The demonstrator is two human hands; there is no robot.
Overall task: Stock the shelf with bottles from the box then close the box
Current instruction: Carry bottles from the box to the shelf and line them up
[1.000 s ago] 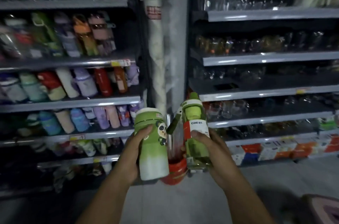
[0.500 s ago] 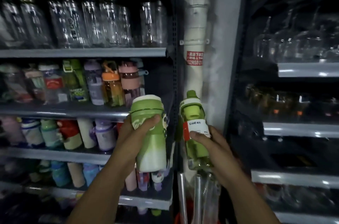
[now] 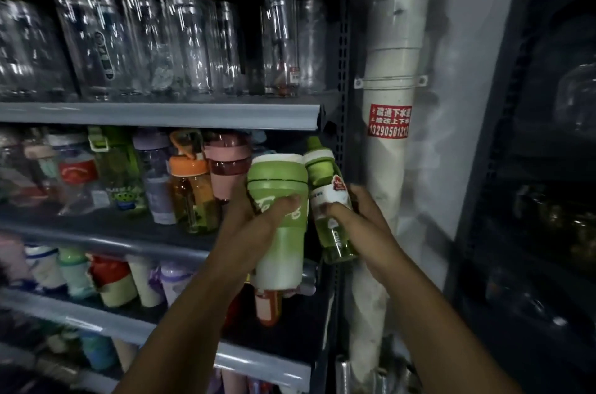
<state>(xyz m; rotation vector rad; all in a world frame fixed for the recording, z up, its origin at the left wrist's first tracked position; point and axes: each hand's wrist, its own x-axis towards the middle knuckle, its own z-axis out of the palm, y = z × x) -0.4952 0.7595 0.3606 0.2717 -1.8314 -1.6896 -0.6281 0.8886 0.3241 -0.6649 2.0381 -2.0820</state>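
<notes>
Bottles are in both hands, one each, raised to the right end of the shelf (image 3: 135,247) that carries the coloured drinkware. The left hand (image 3: 258,219) grips a green-and-white tumbler (image 3: 280,260), its fingers (image 3: 292,200) curled round the green band at mid-body, so the lid above them and the base below them stay free for setting down. The right hand (image 3: 362,222) holds a clear green bottle (image 3: 337,242), with the thumb (image 3: 332,210) laid across the label and the other fingers wrapped behind. The two bottles touch or nearly touch, side by side between the hands, both close to upright and leaning slightly. That posture probably lets them stand at once when lowered. Just past the left fingertips stands a pink cup (image 3: 227,168), with an orange-capped bottle (image 3: 190,187) beyond it. The bare patch of shelf behind the tumbler looks like the intended spot. A white pipe (image 3: 387,174) rises just outside the right knuckles, so there is little room on that side. The box is out of sight, and closing it is not yet in hand.
</notes>
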